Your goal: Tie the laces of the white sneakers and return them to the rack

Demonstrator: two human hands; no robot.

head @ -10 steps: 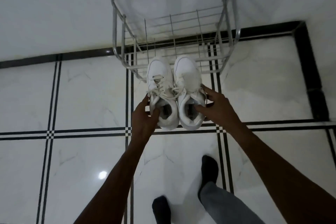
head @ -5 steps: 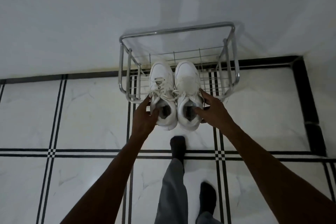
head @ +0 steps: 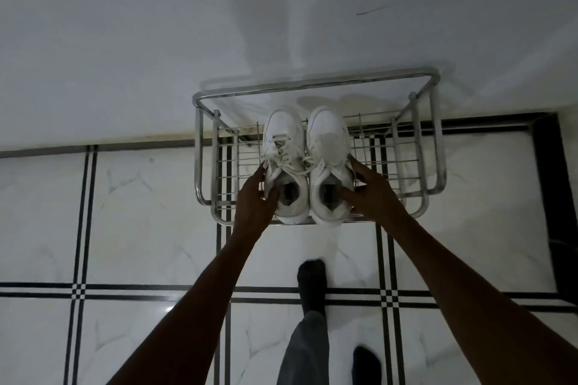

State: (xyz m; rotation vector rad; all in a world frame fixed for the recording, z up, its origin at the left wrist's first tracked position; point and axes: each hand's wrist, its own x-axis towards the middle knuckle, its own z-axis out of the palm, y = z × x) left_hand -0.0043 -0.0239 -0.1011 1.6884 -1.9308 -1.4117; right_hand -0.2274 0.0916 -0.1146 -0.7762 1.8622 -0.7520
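Two white sneakers sit side by side over the top shelf of a chrome wire rack [head: 435, 141], toes toward the wall. My left hand [head: 255, 198] grips the outer side and collar of the left sneaker [head: 285, 147], whose laces are tied in a bow. My right hand [head: 370, 194] holds the right sneaker [head: 328, 141] by its outer side, thumb at the collar. Both heels reach the rack's front rail. Whether the soles rest on the wires or hang just above them I cannot tell.
The rack stands against a white wall [head: 156, 40] on a white tiled floor [head: 147, 228] with black stripe lines. A black border strip [head: 545, 197] runs along the right. My feet in dark socks [head: 311, 278] stand just before the rack.
I stepped closer to the rack. Both hands carried the sneakers forward from in front of the rack to over its top shelf.
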